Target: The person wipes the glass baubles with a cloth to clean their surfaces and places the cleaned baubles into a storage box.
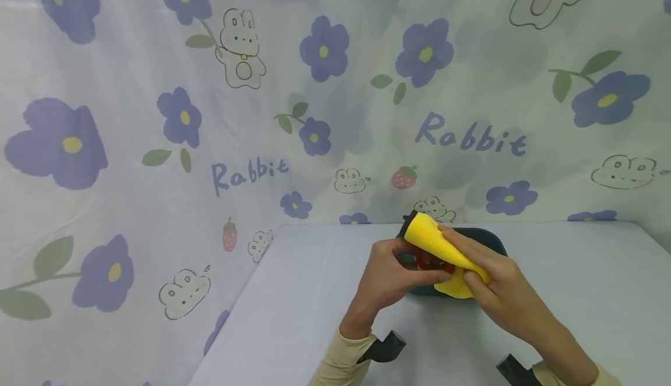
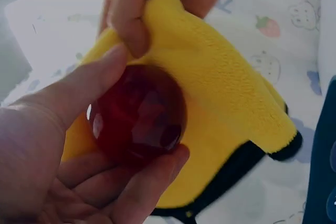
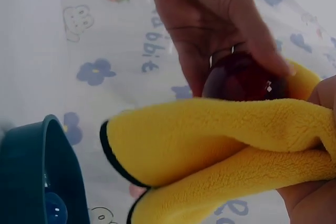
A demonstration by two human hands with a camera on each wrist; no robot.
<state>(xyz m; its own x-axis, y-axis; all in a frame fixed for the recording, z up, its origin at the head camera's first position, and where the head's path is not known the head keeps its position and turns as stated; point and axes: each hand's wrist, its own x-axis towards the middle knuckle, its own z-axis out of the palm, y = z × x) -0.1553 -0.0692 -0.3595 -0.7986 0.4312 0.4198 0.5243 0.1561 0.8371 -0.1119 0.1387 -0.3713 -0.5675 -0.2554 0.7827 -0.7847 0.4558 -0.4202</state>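
My left hand (image 1: 380, 275) grips a glossy dark red ball (image 2: 137, 111) between its thumb and fingers. Fuzzy yellow cloth with black edging (image 1: 437, 243) is held in my right hand (image 1: 505, 278), bunched between thumb and fingers. In the left wrist view the cloth lies behind the ball and against its upper side. From the right wrist, folds of the cloth (image 3: 210, 129) hide the ball's lower part. Only a sliver of red shows between the hands in the head view.
A dark teal basin (image 1: 495, 240) stands on the white table (image 1: 314, 316) behind the hands, partly covered by them. Inside it a shiny blue round thing (image 3: 55, 209) shows in the right wrist view. A flowered rabbit-print sheet (image 1: 356, 112) hangs behind the table and along its left.
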